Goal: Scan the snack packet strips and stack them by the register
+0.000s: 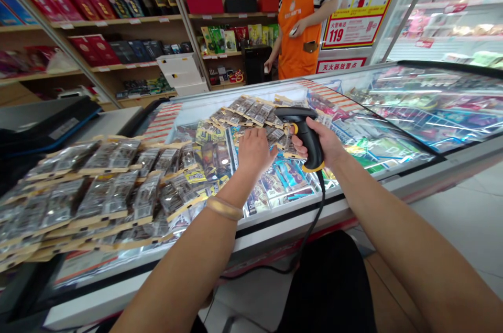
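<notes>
A black and yellow barcode scanner [310, 139] is gripped in my right hand [324, 142], its head pointing left and its cable hanging from the handle. My left hand [254, 152] is over the glass top of a freezer, just left of the scanner; its fingers point away from me and the thumb is apart, with nothing seen in it. Beyond both hands lies a pile of clear packets [251, 110] with brown edges. A larger heap of similar packets [106, 191] covers the left part of the freezer top.
The freezer [393, 165] stretches across in front, with packaged goods under its glass. A person in an orange apron [298, 24] stands behind it. Shelves [118, 21] with boxes and bottles stand at the back left. The scanner cable [320, 207] drops over the front edge.
</notes>
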`<state>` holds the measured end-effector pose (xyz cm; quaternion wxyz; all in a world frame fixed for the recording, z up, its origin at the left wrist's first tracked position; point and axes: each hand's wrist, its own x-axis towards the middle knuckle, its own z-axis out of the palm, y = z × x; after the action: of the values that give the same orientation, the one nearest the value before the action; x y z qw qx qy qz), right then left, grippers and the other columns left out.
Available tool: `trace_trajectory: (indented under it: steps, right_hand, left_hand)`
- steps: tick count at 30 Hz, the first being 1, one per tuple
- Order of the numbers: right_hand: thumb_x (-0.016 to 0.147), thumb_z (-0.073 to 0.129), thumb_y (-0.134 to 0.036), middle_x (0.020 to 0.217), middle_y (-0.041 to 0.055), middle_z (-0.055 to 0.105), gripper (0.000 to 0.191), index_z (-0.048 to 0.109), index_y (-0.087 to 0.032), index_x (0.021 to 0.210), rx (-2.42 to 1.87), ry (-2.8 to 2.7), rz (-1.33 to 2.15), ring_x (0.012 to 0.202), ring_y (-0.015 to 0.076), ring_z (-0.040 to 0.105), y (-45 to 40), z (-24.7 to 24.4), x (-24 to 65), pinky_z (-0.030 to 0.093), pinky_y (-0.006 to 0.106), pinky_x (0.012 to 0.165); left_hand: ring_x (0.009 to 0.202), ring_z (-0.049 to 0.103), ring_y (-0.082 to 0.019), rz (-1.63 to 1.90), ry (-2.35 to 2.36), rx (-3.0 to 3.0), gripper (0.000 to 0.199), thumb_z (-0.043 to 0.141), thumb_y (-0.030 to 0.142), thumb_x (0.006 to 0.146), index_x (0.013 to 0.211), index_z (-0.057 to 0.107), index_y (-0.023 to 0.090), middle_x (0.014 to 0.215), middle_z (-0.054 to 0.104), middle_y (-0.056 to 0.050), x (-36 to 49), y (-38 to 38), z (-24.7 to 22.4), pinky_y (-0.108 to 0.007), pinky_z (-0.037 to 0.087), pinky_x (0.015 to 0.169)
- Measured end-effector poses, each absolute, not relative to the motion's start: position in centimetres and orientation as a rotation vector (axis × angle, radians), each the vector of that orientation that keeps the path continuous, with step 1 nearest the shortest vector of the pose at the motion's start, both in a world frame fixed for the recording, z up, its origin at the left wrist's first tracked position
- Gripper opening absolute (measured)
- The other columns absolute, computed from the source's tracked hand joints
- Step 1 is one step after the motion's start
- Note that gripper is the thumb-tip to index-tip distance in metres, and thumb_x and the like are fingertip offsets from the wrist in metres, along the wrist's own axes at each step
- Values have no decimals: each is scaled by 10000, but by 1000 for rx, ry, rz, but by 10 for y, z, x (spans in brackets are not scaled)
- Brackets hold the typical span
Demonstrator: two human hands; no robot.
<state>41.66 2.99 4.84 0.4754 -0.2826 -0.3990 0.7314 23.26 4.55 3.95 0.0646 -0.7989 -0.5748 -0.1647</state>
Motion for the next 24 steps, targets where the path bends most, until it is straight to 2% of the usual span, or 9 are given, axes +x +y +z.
trace_trajectory:
  steps: [2, 5, 12, 16, 20, 24]
  right_hand:
    - [883, 567, -527, 600, -13, 533, 346, 534, -184, 918, -690, -977, 1789, 440, 99, 442, 30, 48, 417, 397, 197, 406]
    - [889, 561, -530, 603, -15, 535, 350, 537, -182, 921, -684, -983, 1793, 439, 96, 438, 30, 49, 417, 403, 197, 407]
    - [887, 569, -543, 607, -16, 539, 364, 547, -183, 932, -686, -995, 1789, 445, 96, 458, 29, 49, 417, 412, 194, 413]
    - [880, 574, -556, 610, -14, 534, 379, 558, -181, 932, -711, -1000, 1780, 446, 98, 455, 28, 49, 416, 405, 198, 408]
    - [875, 578, -547, 611, -13, 527, 371, 557, -180, 926, -719, -993, 1772, 446, 99, 447, 27, 49, 416, 395, 201, 404]
    - [869, 580, -537, 608, -10, 527, 358, 552, -182, 916, -720, -995, 1760, 452, 101, 445, 27, 50, 416, 386, 200, 403]
  left_hand:
    - [1191, 535, -305, -456, -1754, -2397, 418, 568, 379, 887, 1218, 579, 126, 1240, 620, -160, 233, 47, 39, -414, 428, 998]
    - [1178, 570, -300, -417, -1829, -2393, 392, 578, 390, 880, 1173, 602, 131, 1197, 637, -165, 235, 47, 43, -397, 431, 994]
    - [1058, 673, -326, -425, -2169, -2460, 666, 769, 559, 694, 1180, 564, 152, 1085, 721, -164, 229, 45, 53, -385, 496, 879]
    - [1039, 689, -345, -393, -2276, -2449, 732, 821, 579, 604, 1152, 560, 169, 1086, 723, -178, 227, 46, 53, -381, 514, 827]
    - [1092, 667, -357, -345, -2255, -2476, 719, 822, 614, 574, 1091, 574, 179, 1128, 706, -190, 227, 45, 53, -399, 507, 876]
    - [1142, 636, -371, -473, -2263, -2549, 722, 854, 528, 574, 1116, 554, 156, 1211, 657, -232, 225, 44, 51, -410, 513, 880]
